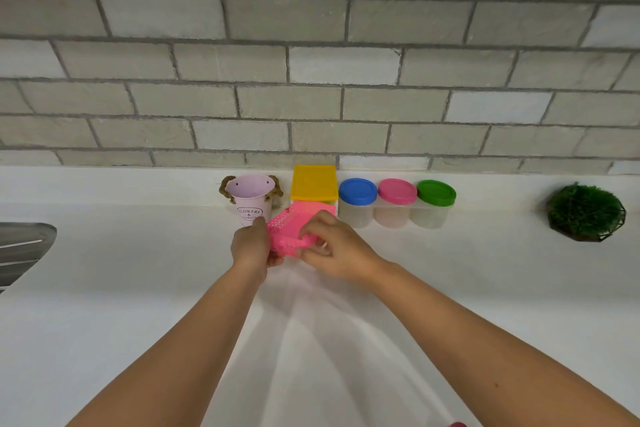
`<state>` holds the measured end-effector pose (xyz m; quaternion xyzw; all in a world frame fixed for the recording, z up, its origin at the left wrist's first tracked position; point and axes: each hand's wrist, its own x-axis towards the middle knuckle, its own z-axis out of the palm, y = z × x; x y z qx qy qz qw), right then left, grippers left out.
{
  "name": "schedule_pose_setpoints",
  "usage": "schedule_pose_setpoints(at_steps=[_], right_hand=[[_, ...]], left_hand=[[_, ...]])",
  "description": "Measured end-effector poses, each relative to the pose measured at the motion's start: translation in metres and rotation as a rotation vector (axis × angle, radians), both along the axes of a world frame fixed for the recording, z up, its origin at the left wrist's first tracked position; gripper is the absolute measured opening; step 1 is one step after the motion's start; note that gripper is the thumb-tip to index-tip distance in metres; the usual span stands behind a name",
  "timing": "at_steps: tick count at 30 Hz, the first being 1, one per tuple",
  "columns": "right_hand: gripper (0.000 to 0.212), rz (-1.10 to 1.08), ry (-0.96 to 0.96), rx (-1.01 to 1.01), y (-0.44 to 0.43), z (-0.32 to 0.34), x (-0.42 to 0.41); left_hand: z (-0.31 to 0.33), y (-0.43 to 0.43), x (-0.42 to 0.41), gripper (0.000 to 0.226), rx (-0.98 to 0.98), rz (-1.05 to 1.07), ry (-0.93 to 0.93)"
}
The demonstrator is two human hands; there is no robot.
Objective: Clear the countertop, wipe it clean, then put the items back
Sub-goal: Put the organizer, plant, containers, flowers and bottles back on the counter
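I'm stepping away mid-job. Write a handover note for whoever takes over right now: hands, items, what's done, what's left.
Left hand grips the basket at its left end; right hand pinches its right edge.
The basket is tilted, in front of the box and beside the bucket.
Bucket, box and jars line the wall; the plant stands far right.
Done: unclear; the frame doesn't show whether the countertop has been wiped.
Left: place the basket; wipe if not done.

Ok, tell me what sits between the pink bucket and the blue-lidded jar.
In the head view, the yellow-lidded container sits between them, with the pink basket held in front of it.
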<state>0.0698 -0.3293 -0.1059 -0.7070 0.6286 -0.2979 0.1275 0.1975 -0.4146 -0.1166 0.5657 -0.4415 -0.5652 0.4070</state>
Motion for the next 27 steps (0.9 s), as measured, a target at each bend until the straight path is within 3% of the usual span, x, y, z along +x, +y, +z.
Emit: schedule_pose_setpoints(at_steps=[6, 12, 15, 18, 21, 24, 27], right_hand=[[0.012, -0.018, -0.047, -0.06, -0.001, -0.002, -0.015], [0.022, -0.078, 0.092, -0.004, -0.013, -0.006, -0.03], [0.027, -0.137, 0.128, -0.012, -0.021, -0.008, -0.034], [0.045, -0.191, 0.117, -0.043, -0.029, -0.008, -0.036], [0.062, -0.279, 0.195, -0.067, -0.041, -0.006, -0.04], [0.055, -0.325, 0.374, -0.053, -0.051, -0.002, -0.046], [0.047, -0.332, 0.419, -0.043, -0.057, -0.004, -0.049]], left_hand=[[0.007, 0.006, -0.001, 0.035, -0.116, -0.112, -0.079], [-0.007, 0.0, -0.003, 0.036, -0.239, -0.376, -0.15], [-0.011, -0.003, -0.002, 0.047, -0.326, -0.458, -0.213], [-0.011, -0.011, -0.005, 0.059, -0.455, -0.483, -0.349], [-0.013, -0.023, -0.01, 0.058, -0.666, -0.419, -0.473], [-0.012, -0.033, -0.015, 0.054, -0.755, -0.401, -0.569], [-0.008, -0.039, -0.02, 0.047, -0.778, -0.372, -0.662]])
